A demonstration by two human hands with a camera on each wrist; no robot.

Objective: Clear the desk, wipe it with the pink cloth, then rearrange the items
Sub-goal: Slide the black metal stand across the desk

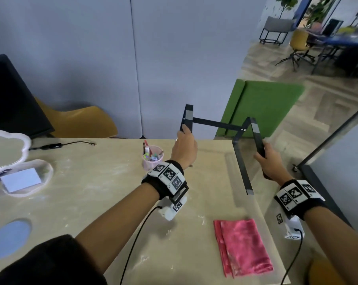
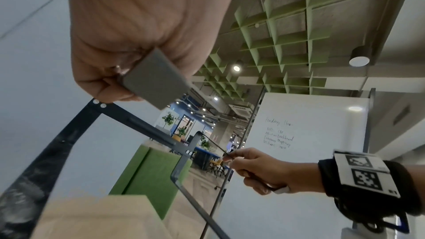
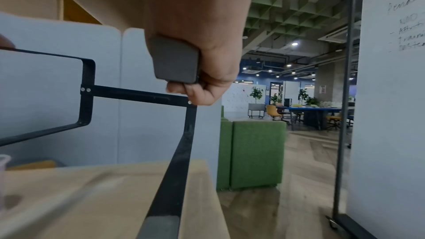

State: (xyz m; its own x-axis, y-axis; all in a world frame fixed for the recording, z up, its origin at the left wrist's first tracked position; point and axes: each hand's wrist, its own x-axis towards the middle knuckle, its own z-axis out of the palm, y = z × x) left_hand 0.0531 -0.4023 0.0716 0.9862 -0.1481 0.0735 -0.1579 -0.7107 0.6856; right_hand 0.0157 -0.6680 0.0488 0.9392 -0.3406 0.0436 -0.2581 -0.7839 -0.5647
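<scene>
Both arms extended, left grip point(image 1: 183, 145) and right grip point(image 1: 269, 161) clenched (raised).

Black wristbands point(image 1: 163, 186) with checkered marker tags, white wrist cameras, black cables, dark sleeve point(image 1: 46, 262).

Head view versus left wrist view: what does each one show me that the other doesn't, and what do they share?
Only the head view shows the pink cloth folded on the desk, the pink cup of pens, and the white tray.

Only the left wrist view shows the ceiling grid and the whiteboard.

Both show the black stand, gripped by the left hand and the right hand.
</scene>
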